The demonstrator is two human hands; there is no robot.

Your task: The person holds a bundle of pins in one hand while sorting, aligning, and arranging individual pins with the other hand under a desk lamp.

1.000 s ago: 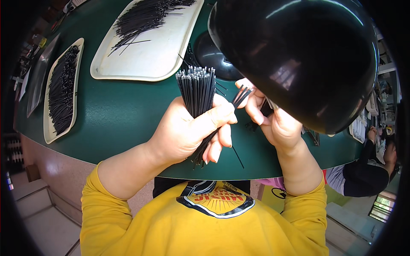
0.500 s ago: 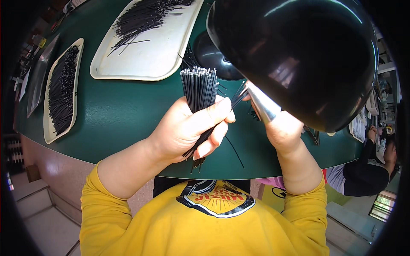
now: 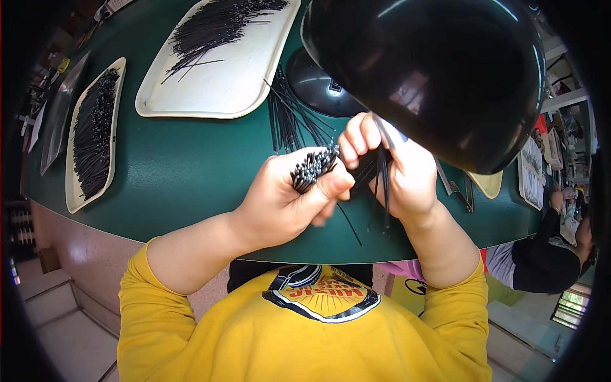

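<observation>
My left hand [image 3: 273, 197] is closed around a thick bundle of thin black wires [image 3: 313, 168], whose cut ends face up toward me. Just right of it, my right hand [image 3: 407, 178] has its fingers curled, and a few black wires [image 3: 384, 181] hang down from its grasp. A tapered silver metal piece [image 3: 389, 132] shows at the right fingers; its kind I cannot make out, as a lampshade partly hides it. The two hands are close together above the green table [image 3: 184, 172]. Loose black wires [image 3: 284, 121] lie on the table beyond the left hand.
A big black domed lampshade [image 3: 420, 76] overhangs my right hand; its round base [image 3: 315, 83] stands behind. A white tray [image 3: 203, 95] and a narrower tray [image 3: 70, 184] hold black wires. Tweezers [image 3: 469, 196] lie at right. Another person's arm [image 3: 547, 235] is farther right.
The bundle has tipped so its ends point up at me. My right hand has turned, with wires now hanging from it. The lampshade appears shifted left, exposing more things on the right.
</observation>
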